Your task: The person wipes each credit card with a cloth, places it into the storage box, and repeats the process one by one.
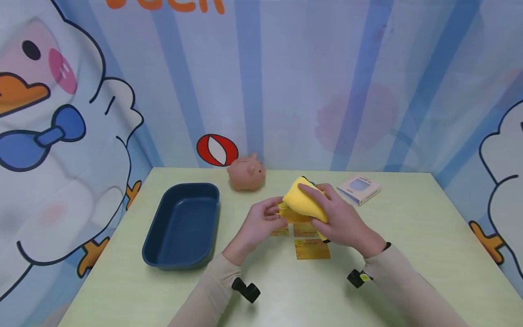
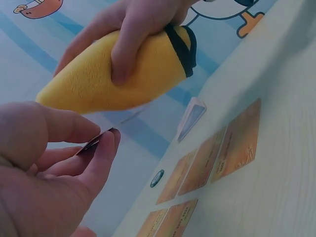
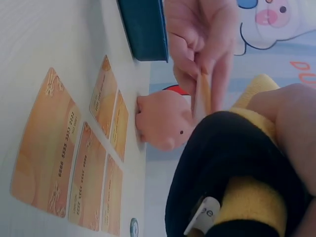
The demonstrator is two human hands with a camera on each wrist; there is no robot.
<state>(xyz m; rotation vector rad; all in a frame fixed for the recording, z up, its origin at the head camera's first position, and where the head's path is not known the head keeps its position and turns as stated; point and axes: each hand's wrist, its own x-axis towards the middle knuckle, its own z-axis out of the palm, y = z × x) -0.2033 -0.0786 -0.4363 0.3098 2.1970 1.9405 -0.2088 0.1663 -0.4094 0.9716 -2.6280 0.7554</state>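
My left hand point(image 1: 259, 225) pinches the edge of an orange-gold card point(image 1: 293, 215) between thumb and fingers, raised above the table. In the right wrist view this card point(image 3: 201, 98) appears nearly edge-on. My right hand point(image 1: 343, 222) grips a bunched yellow cloth point(image 1: 303, 197) with black edging, just above and beside the held card. Whether cloth and card touch, I cannot tell. Several similar cards point(image 1: 312, 249) lie flat below the hands; the right wrist view shows printed numbers on these cards point(image 3: 49, 148). A white tag point(image 3: 205, 215) shows within the cloth's folds.
To the left stands a dark blue tray point(image 1: 148, 245). A pink piggy bank point(image 1: 246, 175) is at the table's back edge. Back right lies a pale pink box point(image 1: 360, 190). A small round dark object point(image 2: 157, 178) is near the cards. A printed curtain point(image 1: 286, 91) hangs behind the table.
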